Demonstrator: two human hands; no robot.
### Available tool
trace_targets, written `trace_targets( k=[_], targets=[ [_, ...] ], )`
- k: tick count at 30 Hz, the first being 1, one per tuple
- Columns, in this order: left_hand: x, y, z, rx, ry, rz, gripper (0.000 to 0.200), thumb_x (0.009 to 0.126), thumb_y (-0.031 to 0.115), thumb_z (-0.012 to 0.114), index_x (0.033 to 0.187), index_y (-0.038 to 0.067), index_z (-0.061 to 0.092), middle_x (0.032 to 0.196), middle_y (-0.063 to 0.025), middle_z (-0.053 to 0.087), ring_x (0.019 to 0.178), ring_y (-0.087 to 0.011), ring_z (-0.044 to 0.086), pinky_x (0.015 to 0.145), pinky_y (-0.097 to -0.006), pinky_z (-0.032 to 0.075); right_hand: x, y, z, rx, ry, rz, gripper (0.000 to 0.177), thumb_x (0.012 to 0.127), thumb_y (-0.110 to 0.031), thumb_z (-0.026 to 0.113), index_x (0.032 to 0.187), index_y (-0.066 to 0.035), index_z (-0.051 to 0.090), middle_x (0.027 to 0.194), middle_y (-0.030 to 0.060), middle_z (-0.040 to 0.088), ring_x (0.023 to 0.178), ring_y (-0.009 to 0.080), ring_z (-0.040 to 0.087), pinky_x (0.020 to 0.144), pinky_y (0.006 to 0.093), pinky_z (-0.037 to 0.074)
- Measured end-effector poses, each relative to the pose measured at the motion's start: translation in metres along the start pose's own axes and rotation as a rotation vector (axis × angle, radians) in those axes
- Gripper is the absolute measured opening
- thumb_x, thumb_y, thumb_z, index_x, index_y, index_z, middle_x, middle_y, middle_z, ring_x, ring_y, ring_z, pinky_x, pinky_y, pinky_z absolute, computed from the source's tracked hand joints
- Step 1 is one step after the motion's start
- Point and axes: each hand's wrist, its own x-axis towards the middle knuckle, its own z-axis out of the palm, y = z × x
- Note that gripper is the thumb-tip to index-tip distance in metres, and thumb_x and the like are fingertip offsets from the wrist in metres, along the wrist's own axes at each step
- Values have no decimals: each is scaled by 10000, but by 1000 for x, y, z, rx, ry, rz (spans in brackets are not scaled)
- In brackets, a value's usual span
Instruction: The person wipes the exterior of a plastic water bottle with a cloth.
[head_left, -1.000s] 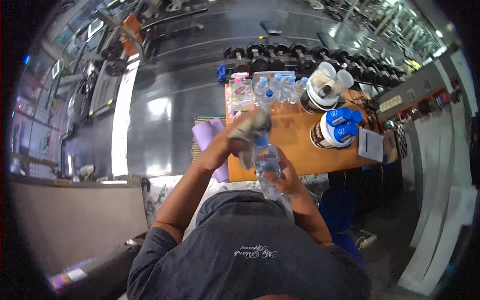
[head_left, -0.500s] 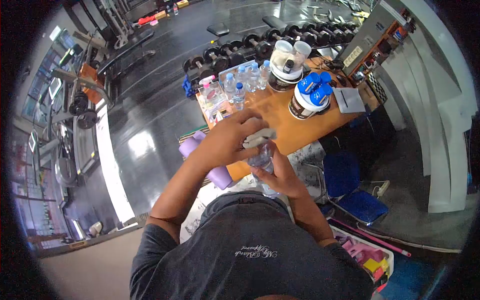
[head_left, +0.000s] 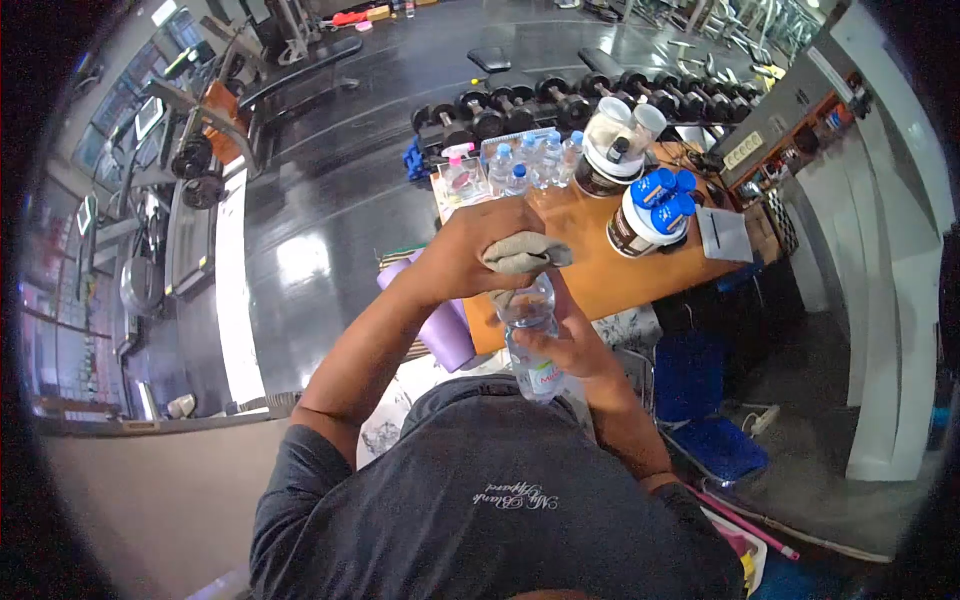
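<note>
My left hand (head_left: pixel 478 248) is closed around a folded beige cloth (head_left: pixel 525 254), which covers the top of a clear plastic water bottle (head_left: pixel 538 378). Wrapped about the bottle's middle is my right hand (head_left: pixel 572 343), its thumb across the front. The bottle stands nearly upright close to my shirt, with part of its label showing below my thumb. Its cap is hidden by the cloth and my left hand. Beyond my hands, several more water bottles (head_left: pixel 516 181) stand at the table's far left side, beside a spray bottle with a pink top (head_left: pixel 460 175).
The orange-brown table (head_left: pixel 590 270) carries a white-lidded tub (head_left: pixel 632 228) with blue containers (head_left: pixel 655 188) on it, another tub (head_left: pixel 600 172), and a white paper (head_left: pixel 724 235). A purple roll (head_left: pixel 446 335) lies left. Dumbbells (head_left: pixel 565 100) line the rack behind; a blue chair (head_left: pixel 715 445) is at right.
The view has shifted, so the table sits further right. More of the bottle and its label shows, and the cloth still covers its top. Both hands keep their hold.
</note>
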Motion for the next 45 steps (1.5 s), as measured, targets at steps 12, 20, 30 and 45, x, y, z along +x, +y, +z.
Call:
trace_targets(
  k=[12, 20, 30, 45],
  targets=[
    [0, 34, 2, 520, 226, -66, 545, 812, 264, 822, 1289, 94, 620, 1294, -172, 584, 1199, -390, 573, 1003, -474, 482, 23, 6, 4, 313, 52, -64, 789, 1060, -173, 547, 1665, -134, 42, 1367, 124, 516, 1196, 238, 595, 1034, 411, 509],
    [-40, 30, 18, 396, 209, -80, 500, 819, 211, 836, 1276, 87, 678, 1274, -208, 580, 1104, -390, 652, 915, -445, 558, 38, 1, 7, -98, 229, -205, 838, 1038, -409, 563, 1677, -86, 128, 1654, 118, 313, 1494, 266, 364, 1227, 420, 305],
    [-20, 31, 11, 418, 370, -217, 563, 737, 174, 875, 1268, 156, 689, 1257, -160, 591, 1091, -391, 656, 900, -441, 566, 48, 3, 18, -70, 171, -293, 764, 1094, -482, 454, 1668, -105, 117, 1588, 151, 370, 1421, 266, 441, 1160, 414, 398],
    [-47, 45, 32, 291, 297, -242, 528, 730, 139, 858, 1238, 138, 714, 1263, -193, 601, 1163, -398, 628, 957, -448, 539, 57, 0, 15, -209, 290, -394, 799, 1090, -589, 378, 1660, -73, 160, 1666, 139, 246, 1500, 279, 328, 1221, 425, 304]
  ],
)
